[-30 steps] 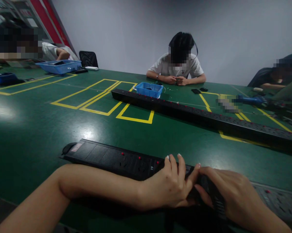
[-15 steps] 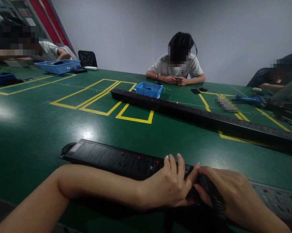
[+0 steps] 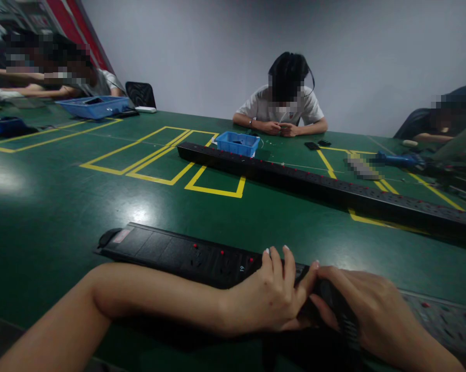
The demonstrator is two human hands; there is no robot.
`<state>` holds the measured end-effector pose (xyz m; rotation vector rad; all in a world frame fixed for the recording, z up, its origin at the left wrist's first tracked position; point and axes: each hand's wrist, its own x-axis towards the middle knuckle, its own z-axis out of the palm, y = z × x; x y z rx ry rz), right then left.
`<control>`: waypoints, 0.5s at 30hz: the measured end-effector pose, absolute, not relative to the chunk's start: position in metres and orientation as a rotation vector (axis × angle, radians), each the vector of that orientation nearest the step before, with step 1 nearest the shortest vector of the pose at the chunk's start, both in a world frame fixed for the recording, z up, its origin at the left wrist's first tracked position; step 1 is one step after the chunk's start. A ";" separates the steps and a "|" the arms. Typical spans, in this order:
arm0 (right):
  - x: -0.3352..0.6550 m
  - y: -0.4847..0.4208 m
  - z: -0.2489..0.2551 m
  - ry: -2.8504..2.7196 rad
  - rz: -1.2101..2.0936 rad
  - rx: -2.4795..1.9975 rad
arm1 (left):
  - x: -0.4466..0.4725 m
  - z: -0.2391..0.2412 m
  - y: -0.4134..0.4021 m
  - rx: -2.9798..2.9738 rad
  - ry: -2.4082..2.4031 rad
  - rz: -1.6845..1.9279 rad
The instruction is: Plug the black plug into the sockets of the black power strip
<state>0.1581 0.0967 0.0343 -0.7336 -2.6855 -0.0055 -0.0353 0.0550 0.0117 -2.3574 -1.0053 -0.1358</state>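
Observation:
A long black power strip point(image 3: 159, 251) with red dots and sockets lies along the near side of the table, running under my hands to the right. My left hand point(image 3: 273, 292) is wrapped over its middle, fingers curled on the far edge, with the index fingertip meeting my right hand. My right hand point(image 3: 372, 305) is closed around a black plug-like piece point(image 3: 328, 292) with a ribbed cord-like part pointing down towards me. Where that piece meets the strip is hidden by my fingers.
Another long black power strip point(image 3: 314, 188) crosses the green table point(image 3: 81, 206) beyond my hands. Behind it stands a small blue bin point(image 3: 238, 144); a larger blue bin point(image 3: 95, 106) is at far left. Co-workers sit opposite and at both sides. A blue-handled tool point(image 3: 399, 160) lies at right.
My hands and the strip hold nearly the same position. At far left, the co-workers have shifted, and a second head now shows there.

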 end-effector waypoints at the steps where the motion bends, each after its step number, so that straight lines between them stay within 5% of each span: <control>1: 0.158 0.097 0.034 -2.682 -0.008 -0.740 | -0.035 0.012 0.055 -2.359 -1.002 -0.137; 15: 0.159 0.096 0.034 -2.667 -0.032 -0.740 | -0.036 0.013 0.054 -2.405 -1.014 -0.121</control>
